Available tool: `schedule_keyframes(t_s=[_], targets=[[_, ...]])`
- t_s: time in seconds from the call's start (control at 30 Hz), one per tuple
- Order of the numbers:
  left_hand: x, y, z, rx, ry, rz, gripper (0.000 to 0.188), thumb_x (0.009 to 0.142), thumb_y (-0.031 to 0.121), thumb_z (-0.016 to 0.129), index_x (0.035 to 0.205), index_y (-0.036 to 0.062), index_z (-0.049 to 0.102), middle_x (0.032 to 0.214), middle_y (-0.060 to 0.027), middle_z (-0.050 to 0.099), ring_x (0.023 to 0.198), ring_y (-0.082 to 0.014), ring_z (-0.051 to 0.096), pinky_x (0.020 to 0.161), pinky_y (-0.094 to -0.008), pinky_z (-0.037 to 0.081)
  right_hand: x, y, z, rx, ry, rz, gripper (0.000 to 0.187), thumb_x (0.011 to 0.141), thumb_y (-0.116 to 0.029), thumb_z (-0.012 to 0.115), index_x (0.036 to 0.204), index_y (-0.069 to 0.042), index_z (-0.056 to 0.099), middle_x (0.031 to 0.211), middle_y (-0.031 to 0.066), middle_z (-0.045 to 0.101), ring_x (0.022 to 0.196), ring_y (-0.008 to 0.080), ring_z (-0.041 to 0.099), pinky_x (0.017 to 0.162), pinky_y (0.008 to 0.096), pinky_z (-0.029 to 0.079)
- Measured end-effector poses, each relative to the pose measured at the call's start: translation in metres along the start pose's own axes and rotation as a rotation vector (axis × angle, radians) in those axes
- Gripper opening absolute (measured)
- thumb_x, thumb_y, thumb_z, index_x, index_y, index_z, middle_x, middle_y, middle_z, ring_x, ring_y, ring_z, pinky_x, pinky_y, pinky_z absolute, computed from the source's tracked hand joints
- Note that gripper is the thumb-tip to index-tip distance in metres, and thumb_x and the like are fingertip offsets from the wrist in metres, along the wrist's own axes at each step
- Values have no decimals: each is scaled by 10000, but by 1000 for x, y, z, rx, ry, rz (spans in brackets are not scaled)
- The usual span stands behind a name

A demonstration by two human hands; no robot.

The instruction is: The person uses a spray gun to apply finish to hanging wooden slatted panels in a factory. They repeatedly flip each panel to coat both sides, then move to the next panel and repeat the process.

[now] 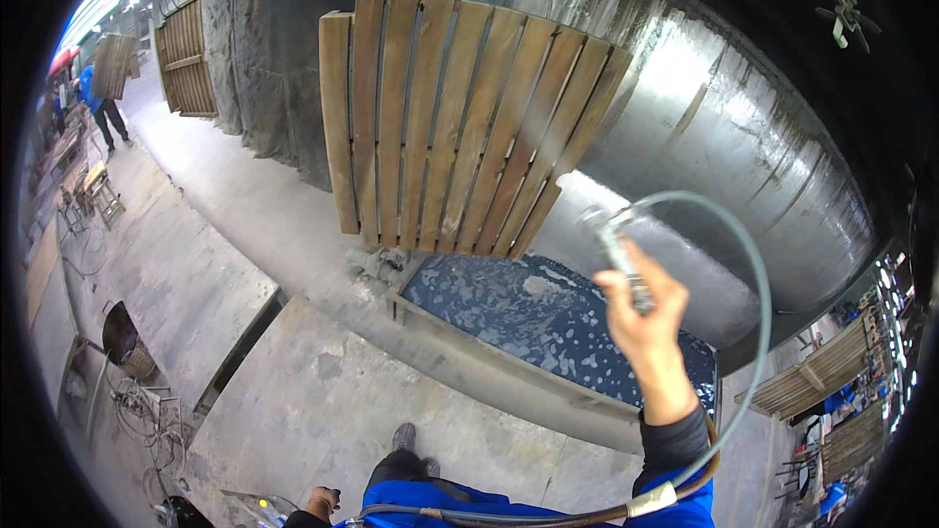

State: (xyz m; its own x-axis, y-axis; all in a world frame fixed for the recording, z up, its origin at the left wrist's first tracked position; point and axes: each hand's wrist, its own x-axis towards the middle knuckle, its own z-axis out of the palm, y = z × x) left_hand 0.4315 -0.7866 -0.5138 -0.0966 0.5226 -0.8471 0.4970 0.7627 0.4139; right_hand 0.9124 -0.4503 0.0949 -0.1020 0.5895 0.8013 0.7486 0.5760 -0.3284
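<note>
My right hand [648,298] is wrapped round the grip of a metal spray gun [611,240], raised at the right and aimed at a wooden slatted panel [445,127]. A pale spray mist fans from the nozzle onto the panel's right-hand slats. The panel hangs from thin wires, its brown slats running top to bottom. From the gun a pale green hose [764,293] loops down along my right forearm. Low at the bottom edge, my left hand [323,501] hangs beside my body with its fingers curled; whether anything is in them is hidden.
Below the panel lies a trough [509,303] of dark liquid with foam patches. A wet metal backing wall [724,137] curves behind it. At far left a person [98,103] carries a slatted panel. A dark bucket [122,332] and tangled hoses [147,420] sit left.
</note>
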Motion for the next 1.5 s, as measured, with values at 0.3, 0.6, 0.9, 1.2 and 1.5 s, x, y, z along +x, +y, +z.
schedule_keyframes(t_s=[0.3,0.6,0.9,1.2,1.5], targets=[[-42,-37,18,-679,204,-312,243,938,230,647,1065,24,665,895,-101,746,691,-274,734,542,-416,503,-94,1,75,-39,-860,592,628,876,-741,610,1220,-238,757,909,234,745,910,411,738,830,487,577],[-20,-25,-11,-322,160,-233,331,950,323,615,1003,19,733,877,-114,746,778,-226,749,601,-401,547,12,-48,-32,96,119,-105,551,828,-326,862,1214,37,711,935,201,760,833,194,756,725,302,565],[42,30,-57,-288,407,49,379,875,290,713,1131,14,748,1060,-206,760,1016,-341,725,923,-415,551,25,-78,34,79,102,-248,559,837,-366,847,1215,23,710,879,181,751,743,255,751,653,348,577],[26,-58,-153,-126,130,-85,431,996,370,497,936,19,740,833,-139,761,728,-270,733,657,-402,560,-52,-117,184,-104,-810,427,670,890,-747,580,1240,-199,745,838,271,722,847,459,719,800,498,586],[52,-115,-294,-98,69,136,384,950,290,535,978,-47,715,908,-186,762,750,-277,740,623,-419,565,71,-234,200,75,96,-204,565,817,-337,860,1210,39,704,818,173,733,696,223,738,615,324,565]])
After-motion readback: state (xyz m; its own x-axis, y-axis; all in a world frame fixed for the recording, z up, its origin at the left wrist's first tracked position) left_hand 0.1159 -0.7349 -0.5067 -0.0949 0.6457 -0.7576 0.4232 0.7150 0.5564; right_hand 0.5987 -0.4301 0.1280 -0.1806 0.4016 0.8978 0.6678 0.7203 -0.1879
